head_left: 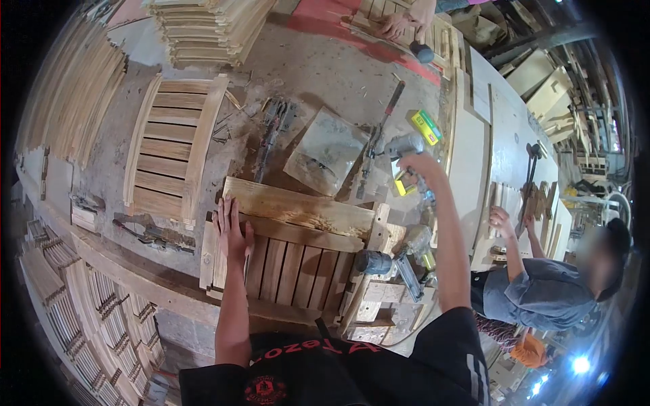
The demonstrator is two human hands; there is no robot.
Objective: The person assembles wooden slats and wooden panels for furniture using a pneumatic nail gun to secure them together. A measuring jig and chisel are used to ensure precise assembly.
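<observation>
My left hand (232,230) lies flat, fingers spread, on the upper left end of a slatted wooden panel (291,271) in front of me. A loose-looking wooden board (298,210) runs along the panel's far side, beside my fingertips. Out to the right, my right hand (418,166) is closed around what looks like a grey nail gun (405,145), partly hidden by the hand. Yellow-green boxes (426,127) sit right by it. Closer to me, a second nail gun (413,254) rests beside the black head of a mallet (374,262).
A finished-looking slatted panel (169,142) lies at left, near stacked slats (210,30). A metal plate (327,152) and dark bar clamps (271,132) occupy the middle. A co-worker (542,291) stands at right; another person's hand (399,26) works at the far side.
</observation>
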